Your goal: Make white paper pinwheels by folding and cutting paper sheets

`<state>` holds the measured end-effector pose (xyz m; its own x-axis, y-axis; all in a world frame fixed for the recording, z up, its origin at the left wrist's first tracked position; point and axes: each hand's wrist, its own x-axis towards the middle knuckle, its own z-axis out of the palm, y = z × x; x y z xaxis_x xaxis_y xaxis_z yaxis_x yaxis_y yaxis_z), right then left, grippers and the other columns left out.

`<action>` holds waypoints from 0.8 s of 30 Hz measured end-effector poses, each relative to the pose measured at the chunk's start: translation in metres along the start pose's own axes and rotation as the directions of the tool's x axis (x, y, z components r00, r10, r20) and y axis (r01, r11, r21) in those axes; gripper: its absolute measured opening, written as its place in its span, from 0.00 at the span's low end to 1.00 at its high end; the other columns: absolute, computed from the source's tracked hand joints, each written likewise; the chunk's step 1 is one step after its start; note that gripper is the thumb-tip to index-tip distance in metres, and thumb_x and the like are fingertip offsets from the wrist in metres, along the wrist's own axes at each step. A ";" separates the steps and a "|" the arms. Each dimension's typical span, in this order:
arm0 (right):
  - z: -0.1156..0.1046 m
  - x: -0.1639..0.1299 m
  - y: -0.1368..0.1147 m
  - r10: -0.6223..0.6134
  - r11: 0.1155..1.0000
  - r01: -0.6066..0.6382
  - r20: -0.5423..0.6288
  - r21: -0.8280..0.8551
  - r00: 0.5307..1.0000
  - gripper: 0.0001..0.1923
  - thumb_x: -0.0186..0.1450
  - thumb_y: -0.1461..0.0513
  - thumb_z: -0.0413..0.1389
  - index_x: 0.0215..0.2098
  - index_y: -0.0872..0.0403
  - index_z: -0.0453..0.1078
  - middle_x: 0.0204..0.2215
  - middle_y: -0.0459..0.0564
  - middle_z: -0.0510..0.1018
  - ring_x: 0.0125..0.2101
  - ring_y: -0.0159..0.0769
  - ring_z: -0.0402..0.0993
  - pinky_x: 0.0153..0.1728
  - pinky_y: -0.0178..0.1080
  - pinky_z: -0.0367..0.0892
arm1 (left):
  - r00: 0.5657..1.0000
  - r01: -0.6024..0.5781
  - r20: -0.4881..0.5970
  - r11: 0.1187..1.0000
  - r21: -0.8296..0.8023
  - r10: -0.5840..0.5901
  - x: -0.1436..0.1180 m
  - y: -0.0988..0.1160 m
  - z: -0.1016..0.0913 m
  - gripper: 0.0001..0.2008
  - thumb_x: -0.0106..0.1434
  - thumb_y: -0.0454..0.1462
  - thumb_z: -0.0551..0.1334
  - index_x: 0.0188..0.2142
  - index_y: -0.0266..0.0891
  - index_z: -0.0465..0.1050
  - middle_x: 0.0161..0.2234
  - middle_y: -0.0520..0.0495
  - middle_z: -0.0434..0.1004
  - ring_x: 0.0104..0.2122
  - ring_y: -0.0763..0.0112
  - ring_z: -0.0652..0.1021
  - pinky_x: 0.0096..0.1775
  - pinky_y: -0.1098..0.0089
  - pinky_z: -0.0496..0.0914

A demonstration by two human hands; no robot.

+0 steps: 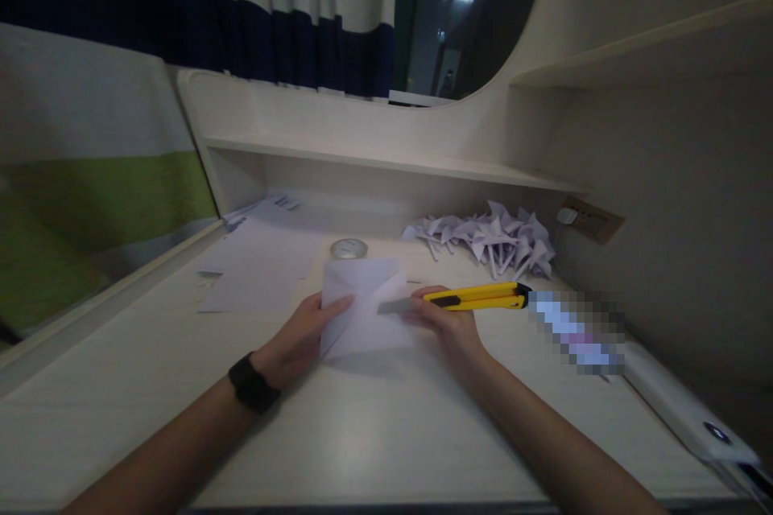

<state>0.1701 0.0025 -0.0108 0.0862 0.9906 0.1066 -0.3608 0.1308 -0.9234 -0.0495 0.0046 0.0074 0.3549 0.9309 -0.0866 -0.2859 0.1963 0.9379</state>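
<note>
A square of white paper (pixel 362 322) with diagonal crease lines is held up over the desk. My left hand (pixel 305 334) is closed on its left edge, thumb on the front face. In my right hand (pixel 447 326) is a yellow utility knife (pixel 477 296) with a black slider. Its blade (pixel 395 306) is out and lies across the front of the paper, pointing left. The right fingers also sit at the paper's right edge; whether they grip it I cannot tell.
White paper sheets (pixel 266 249) lie at the back left. A round dial (pixel 349 249) lies behind the held paper. Several paper pinwheels (pixel 501 237) are heaped at the back right. A blurred-out device (pixel 573 330) and a long white object (pixel 682 406) lie along the right side.
</note>
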 end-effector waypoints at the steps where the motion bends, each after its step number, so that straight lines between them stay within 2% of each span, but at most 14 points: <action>1: 0.000 0.000 0.001 -0.007 1.000 0.007 0.010 -0.004 1.000 0.13 0.47 0.60 0.70 0.28 0.55 0.75 0.25 0.46 0.79 0.26 0.37 0.79 0.31 0.40 0.79 | 1.000 0.004 0.005 1.000 -0.001 -0.004 -0.001 0.000 0.000 0.23 0.58 0.41 0.67 0.50 0.30 0.72 0.46 0.33 0.78 0.38 0.56 0.80 0.42 0.60 0.72; 6: 0.000 -0.003 0.007 -0.024 1.000 0.024 0.030 -0.018 0.999 0.13 0.49 0.59 0.70 0.30 0.55 0.75 0.27 0.46 0.79 0.28 0.37 0.79 0.33 0.41 0.79 | 1.000 -0.002 0.017 1.000 0.013 0.001 -0.001 -0.003 0.000 0.25 0.58 0.42 0.68 0.52 0.30 0.71 0.47 0.32 0.77 0.39 0.56 0.80 0.43 0.60 0.72; 10: 0.002 -0.008 0.009 -0.143 0.980 0.147 0.033 -0.136 0.989 0.11 0.52 0.57 0.68 0.31 0.53 0.76 0.29 0.46 0.80 0.31 0.38 0.79 0.36 0.43 0.78 | 0.999 0.006 -0.037 0.999 0.053 -0.004 0.002 -0.008 -0.002 0.26 0.56 0.43 0.68 0.51 0.30 0.72 0.44 0.33 0.79 0.36 0.56 0.80 0.41 0.59 0.73; 14: 0.005 -0.014 0.010 -0.313 0.846 0.315 0.077 -0.429 0.947 0.08 0.56 0.57 0.65 0.33 0.51 0.77 0.31 0.48 0.81 0.33 0.38 0.79 0.40 0.42 0.76 | 0.998 0.022 -0.068 0.998 0.066 -0.018 0.004 -0.011 -0.003 0.25 0.55 0.42 0.69 0.48 0.28 0.74 0.43 0.32 0.79 0.36 0.55 0.80 0.42 0.58 0.73; 16: 0.005 -0.016 0.010 -0.368 0.775 0.373 0.115 -0.511 0.923 0.06 0.57 0.58 0.64 0.33 0.50 0.78 0.32 0.48 0.82 0.34 0.38 0.79 0.41 0.41 0.75 | 0.997 0.036 -0.073 0.996 0.080 -0.030 0.004 -0.011 -0.002 0.24 0.55 0.43 0.69 0.47 0.28 0.74 0.43 0.32 0.79 0.36 0.55 0.80 0.41 0.58 0.73; 19: 0.006 -0.018 0.009 -0.406 0.709 0.434 0.183 -0.556 0.896 0.04 0.59 0.59 0.63 0.33 0.49 0.78 0.32 0.48 0.82 0.33 0.38 0.79 0.39 0.39 0.76 | 0.997 0.032 -0.069 0.995 0.093 -0.026 0.003 -0.010 -0.001 0.24 0.55 0.43 0.69 0.46 0.28 0.74 0.43 0.32 0.79 0.37 0.54 0.80 0.42 0.58 0.73; 24: 0.005 -0.018 0.007 -0.421 0.666 0.478 0.240 -0.573 0.875 0.04 0.60 0.60 0.62 0.34 0.49 0.78 0.32 0.48 0.82 0.33 0.37 0.79 0.38 0.38 0.76 | 0.998 0.034 -0.061 0.996 0.081 -0.029 0.003 -0.010 -0.002 0.25 0.54 0.43 0.69 0.47 0.28 0.74 0.43 0.32 0.79 0.37 0.54 0.80 0.42 0.57 0.73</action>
<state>0.1614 -0.0137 -0.0169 0.0040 0.8212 0.5706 0.3326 0.5370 -0.7753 -0.0474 0.0062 -0.0032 0.3079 0.9419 -0.1345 -0.2003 0.2024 0.9586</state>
